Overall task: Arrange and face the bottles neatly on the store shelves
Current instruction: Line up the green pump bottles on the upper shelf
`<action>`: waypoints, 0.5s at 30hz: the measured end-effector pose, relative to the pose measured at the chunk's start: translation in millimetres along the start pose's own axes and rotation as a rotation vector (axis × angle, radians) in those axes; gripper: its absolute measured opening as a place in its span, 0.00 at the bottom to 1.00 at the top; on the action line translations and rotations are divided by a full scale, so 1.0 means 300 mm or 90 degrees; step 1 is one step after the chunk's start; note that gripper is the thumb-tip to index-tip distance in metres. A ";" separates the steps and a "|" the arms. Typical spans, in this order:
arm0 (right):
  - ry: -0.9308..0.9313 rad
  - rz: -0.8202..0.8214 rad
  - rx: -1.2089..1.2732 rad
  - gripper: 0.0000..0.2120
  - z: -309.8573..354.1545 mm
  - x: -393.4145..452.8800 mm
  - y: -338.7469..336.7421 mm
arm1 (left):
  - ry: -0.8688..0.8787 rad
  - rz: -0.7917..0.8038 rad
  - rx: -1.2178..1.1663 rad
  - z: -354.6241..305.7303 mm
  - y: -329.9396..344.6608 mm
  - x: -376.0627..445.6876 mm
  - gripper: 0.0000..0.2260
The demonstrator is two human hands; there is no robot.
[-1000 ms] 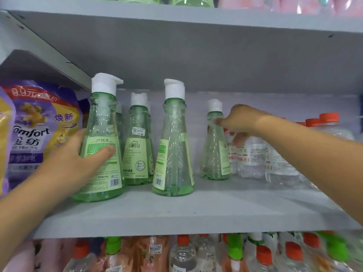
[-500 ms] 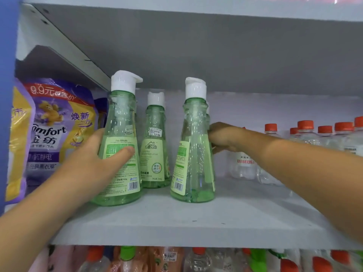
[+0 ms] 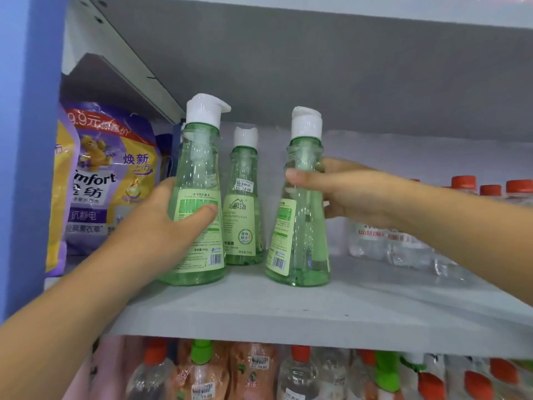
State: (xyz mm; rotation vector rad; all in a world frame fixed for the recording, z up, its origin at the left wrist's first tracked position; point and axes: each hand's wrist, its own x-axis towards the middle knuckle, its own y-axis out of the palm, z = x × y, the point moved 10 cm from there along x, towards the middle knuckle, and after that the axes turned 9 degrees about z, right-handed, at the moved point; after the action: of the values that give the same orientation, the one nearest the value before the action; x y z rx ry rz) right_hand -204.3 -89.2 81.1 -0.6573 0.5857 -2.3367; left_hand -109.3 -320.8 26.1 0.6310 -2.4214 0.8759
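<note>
Three green pump bottles with white tops stand on the grey shelf (image 3: pixel 259 310). My left hand (image 3: pixel 161 223) grips the left green bottle (image 3: pixel 199 174) at its label, back label facing out. My right hand (image 3: pixel 343 192) grips the right green bottle (image 3: pixel 300 235) around its upper body, thumb across the front; its label faces left. Between and behind them stands the middle green bottle (image 3: pixel 243 215), front label and price sticker showing. All stand upright.
Purple and yellow Comfort refill pouches (image 3: pixel 109 180) fill the shelf's left end beside a blue post (image 3: pixel 28 140). Clear bottles with orange caps (image 3: pixel 403 241) crowd the right back. Several bottles and pouches (image 3: pixel 259 373) line the lower shelf. The upper shelf hangs close overhead.
My right hand came forward from behind the right green bottle and now grips it. The left hand keeps its hold on the left bottle. The view shifted left.
</note>
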 end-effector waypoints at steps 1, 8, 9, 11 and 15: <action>0.003 -0.015 -0.049 0.19 -0.002 -0.009 0.017 | -0.001 -0.001 -0.002 0.000 -0.001 -0.002 0.15; 0.151 -0.159 -0.144 0.14 -0.087 -0.127 -0.191 | -0.002 0.000 0.002 -0.011 -0.005 -0.019 0.21; 0.177 -0.190 -0.154 0.15 -0.114 -0.147 -0.230 | 0.000 -0.002 0.000 -0.012 -0.007 -0.021 0.20; 0.238 -0.208 -0.212 0.18 -0.140 -0.180 -0.286 | 0.007 -0.008 -0.006 -0.017 -0.008 -0.024 0.20; 0.431 -0.195 -0.430 0.37 -0.062 -0.246 -0.344 | 0.012 -0.013 -0.013 -0.024 -0.007 -0.022 0.18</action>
State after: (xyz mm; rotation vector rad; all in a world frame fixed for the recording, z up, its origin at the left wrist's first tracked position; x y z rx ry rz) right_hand -212.0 37.3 101.5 -0.2078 1.7293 -2.6274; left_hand -101.1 -315.7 28.0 0.6366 -2.4001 0.8449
